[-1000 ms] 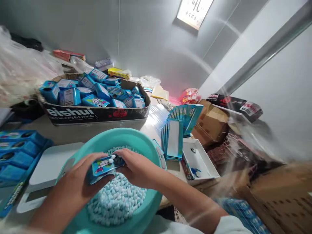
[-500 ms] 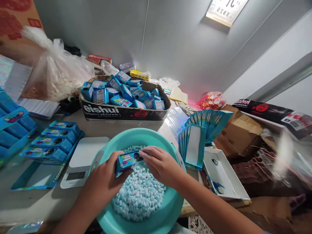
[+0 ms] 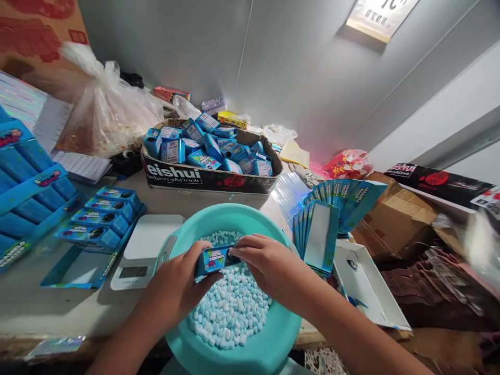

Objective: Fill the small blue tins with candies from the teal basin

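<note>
My left hand (image 3: 183,278) is closed around a small blue candy box (image 3: 214,259), its printed front facing me. The box is above a turquoise basin (image 3: 287,333). Against the box's right part, the fingers of my right hand (image 3: 263,260) are bunched over its dark round opening. Whatever they pinch is hidden by the fingers. In the basin below lies a heap of pale blue and white candies (image 3: 232,312), with a smaller patch along its far side.
A white kitchen scale (image 3: 152,245) stands left of the basin, beside blue boxes (image 3: 103,213) in a display tray (image 3: 72,268). Behind is a carton (image 3: 175,179) full of blue boxes. Folded blue trays (image 3: 320,234) and a white box lid (image 3: 369,291) are on the right.
The view has shifted, so most things appear further right. My right fingertips have closed in over the opening of the box, which stays in my left hand.
</note>
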Action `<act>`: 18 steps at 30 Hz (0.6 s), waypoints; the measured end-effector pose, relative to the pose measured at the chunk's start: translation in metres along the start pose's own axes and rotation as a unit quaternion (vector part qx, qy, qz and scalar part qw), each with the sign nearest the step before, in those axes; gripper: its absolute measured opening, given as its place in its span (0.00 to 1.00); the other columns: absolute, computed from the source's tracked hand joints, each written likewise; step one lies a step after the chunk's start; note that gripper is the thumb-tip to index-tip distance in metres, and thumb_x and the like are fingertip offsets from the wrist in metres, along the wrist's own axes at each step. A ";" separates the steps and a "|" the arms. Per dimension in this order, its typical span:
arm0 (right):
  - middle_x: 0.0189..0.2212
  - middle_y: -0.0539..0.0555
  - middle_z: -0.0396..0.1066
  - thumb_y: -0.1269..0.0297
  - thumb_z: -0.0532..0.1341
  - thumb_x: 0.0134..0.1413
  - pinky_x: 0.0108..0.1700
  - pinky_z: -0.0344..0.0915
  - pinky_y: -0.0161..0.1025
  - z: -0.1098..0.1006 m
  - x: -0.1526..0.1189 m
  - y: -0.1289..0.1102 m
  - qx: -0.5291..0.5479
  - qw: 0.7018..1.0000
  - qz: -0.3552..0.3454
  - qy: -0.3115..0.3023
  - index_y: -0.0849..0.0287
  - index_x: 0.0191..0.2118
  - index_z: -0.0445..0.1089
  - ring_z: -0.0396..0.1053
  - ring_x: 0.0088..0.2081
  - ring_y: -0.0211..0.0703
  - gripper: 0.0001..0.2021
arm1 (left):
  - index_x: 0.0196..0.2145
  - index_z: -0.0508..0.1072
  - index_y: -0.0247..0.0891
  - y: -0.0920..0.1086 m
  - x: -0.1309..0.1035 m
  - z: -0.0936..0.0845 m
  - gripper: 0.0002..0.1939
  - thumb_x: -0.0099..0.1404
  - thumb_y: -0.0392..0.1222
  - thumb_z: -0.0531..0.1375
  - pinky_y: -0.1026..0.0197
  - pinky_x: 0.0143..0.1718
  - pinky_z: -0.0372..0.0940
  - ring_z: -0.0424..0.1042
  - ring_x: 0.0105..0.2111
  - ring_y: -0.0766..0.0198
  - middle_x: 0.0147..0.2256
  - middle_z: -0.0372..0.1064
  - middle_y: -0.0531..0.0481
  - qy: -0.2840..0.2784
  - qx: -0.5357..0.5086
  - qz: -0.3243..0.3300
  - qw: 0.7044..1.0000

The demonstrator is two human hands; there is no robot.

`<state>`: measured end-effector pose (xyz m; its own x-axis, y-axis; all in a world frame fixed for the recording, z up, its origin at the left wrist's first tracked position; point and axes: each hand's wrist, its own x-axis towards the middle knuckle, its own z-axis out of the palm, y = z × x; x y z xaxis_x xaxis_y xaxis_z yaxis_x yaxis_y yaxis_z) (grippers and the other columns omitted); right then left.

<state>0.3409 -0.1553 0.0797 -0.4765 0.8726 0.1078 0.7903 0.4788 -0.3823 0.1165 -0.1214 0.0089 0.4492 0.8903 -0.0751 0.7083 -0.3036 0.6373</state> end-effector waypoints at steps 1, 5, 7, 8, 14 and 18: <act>0.43 0.57 0.76 0.78 0.52 0.64 0.46 0.74 0.47 0.000 0.000 -0.004 0.011 1.000 0.018 0.002 0.56 0.53 0.74 0.73 0.45 0.49 0.19 | 0.55 0.65 0.49 0.000 0.000 0.000 0.24 0.66 0.61 0.58 0.56 0.36 0.66 0.78 0.42 0.48 0.42 0.78 0.51 -0.004 0.003 0.000 1.000; 0.48 0.56 0.74 0.70 0.59 0.65 0.47 0.73 0.44 0.007 0.000 -0.008 0.088 0.988 0.057 0.112 0.52 0.58 0.71 0.73 0.46 0.45 0.18 | 0.54 0.64 0.49 0.001 -0.003 -0.001 0.24 0.66 0.61 0.59 0.56 0.35 0.66 0.78 0.41 0.48 0.41 0.78 0.50 0.029 -0.028 -0.025 0.999; 0.49 0.55 0.73 0.64 0.63 0.63 0.44 0.72 0.41 0.012 0.001 0.002 0.130 0.975 0.088 0.157 0.50 0.57 0.71 0.73 0.43 0.42 0.17 | 0.53 0.64 0.49 0.001 -0.004 -0.002 0.25 0.64 0.62 0.60 0.56 0.35 0.66 0.78 0.40 0.49 0.41 0.77 0.51 0.045 -0.066 -0.034 0.996; 0.47 0.54 0.74 0.61 0.62 0.64 0.43 0.72 0.40 0.014 0.003 0.010 0.150 0.968 0.114 0.167 0.50 0.56 0.71 0.73 0.42 0.41 0.16 | 0.53 0.64 0.49 0.002 -0.004 -0.002 0.26 0.64 0.62 0.61 0.56 0.35 0.67 0.78 0.40 0.50 0.41 0.77 0.51 0.054 -0.086 -0.038 0.994; 0.49 0.63 0.76 0.57 0.53 0.68 0.50 0.72 0.55 0.043 0.013 0.053 0.135 0.943 0.296 -0.066 0.59 0.56 0.71 0.75 0.48 0.55 0.19 | 0.51 0.65 0.46 0.002 -0.003 -0.003 0.26 0.60 0.58 0.66 0.54 0.43 0.69 0.77 0.43 0.53 0.44 0.75 0.49 0.149 -0.161 -0.066 0.973; 0.69 0.69 0.54 0.53 0.59 0.63 0.66 0.53 0.71 0.087 0.000 0.017 0.067 0.980 0.143 -0.118 0.59 0.68 0.59 0.56 0.67 0.69 0.31 | 0.50 0.64 0.46 0.001 -0.002 -0.001 0.24 0.60 0.53 0.67 0.58 0.40 0.70 0.78 0.39 0.58 0.39 0.76 0.54 0.171 -0.246 -0.072 0.951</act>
<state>0.3209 -0.1558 -0.0063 -0.3306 0.9150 -0.2312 0.8549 0.1866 -0.4840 0.1158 -0.1229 0.0108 0.1049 0.9944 0.0113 0.3702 -0.0497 0.9276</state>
